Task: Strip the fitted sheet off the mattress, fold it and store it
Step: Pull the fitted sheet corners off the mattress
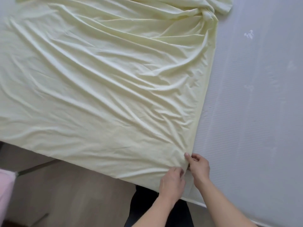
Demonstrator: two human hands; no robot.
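— Hands?

— Both at the near corner of the fitted sheet (105,76). Left hand (172,181) curled, fingertips bunching the pale yellow cloth right at the bed's edge. Right hand (199,167) just beside it, nearly touching, thumb and fingers pinching the same corner fold from the other side.

— So clamped on cloth, both?

— Yes, each gripping the sheet's corner. Not empty, not spread flat.

— And the sheet itself?

— Spread away from the hands and out past the left hand, wrinkled in long diagonal creases that fan from the pinched corner. Lying loose on top of the mattress (255,95), straight side edge running up and away from the right hand. Far beyond the hands, a knotted, twisted bunch (208,15) at the sheet's far corner.

— Mattress showing?

— Bare white, faintly ribbed, stretching out on the right hand's side and beyond it.

— Below the hands?

— Wood-look floor (73,194) under and outward of the left hand, sheet's near edge draping over the bed side there. Dark clothing (144,207) behind the left forearm. Well out past the left hand, at the frame's border, something pink (5,194); cannot tell what.
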